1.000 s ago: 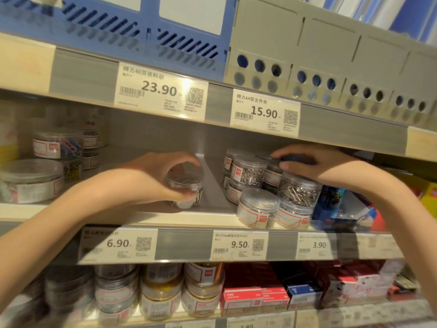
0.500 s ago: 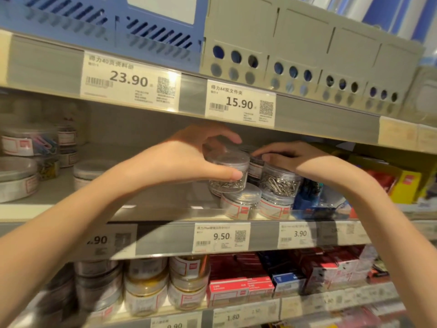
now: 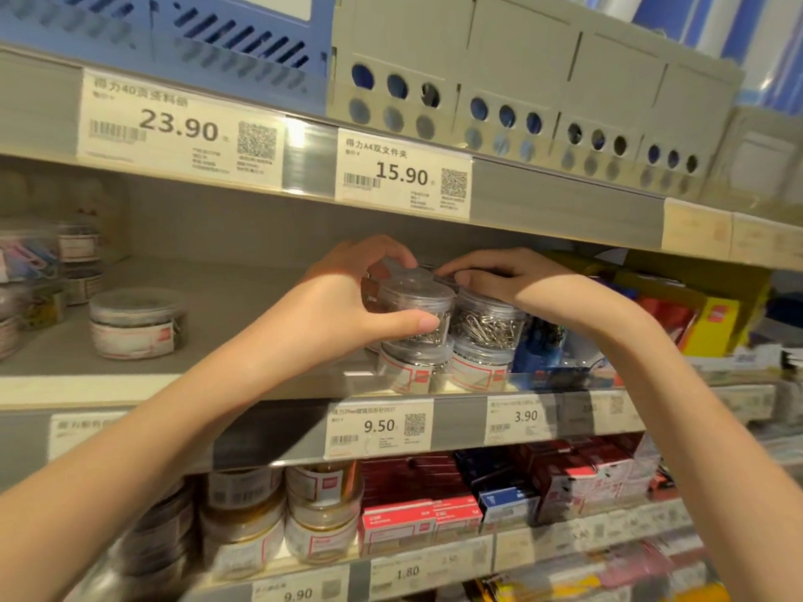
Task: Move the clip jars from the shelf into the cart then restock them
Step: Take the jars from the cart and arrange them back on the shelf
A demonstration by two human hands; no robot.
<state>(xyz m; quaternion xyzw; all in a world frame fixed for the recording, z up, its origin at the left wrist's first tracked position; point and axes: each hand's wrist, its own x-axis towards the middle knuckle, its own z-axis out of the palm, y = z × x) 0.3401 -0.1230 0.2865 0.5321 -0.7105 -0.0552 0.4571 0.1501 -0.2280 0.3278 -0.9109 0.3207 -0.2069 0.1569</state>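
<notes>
A lone jar [image 3: 138, 323] is sitting at the left of the shelf [image 3: 243, 384]. At centre, the left hand [image 3: 343, 306] is gripping a clip jar [image 3: 416, 312], fingers curled round it, atop a stacked jar [image 3: 413, 367]. Just beside it, the right hand [image 3: 499, 275] is resting with fingers curved over the lid of a second jar [image 3: 489, 321].
</notes>
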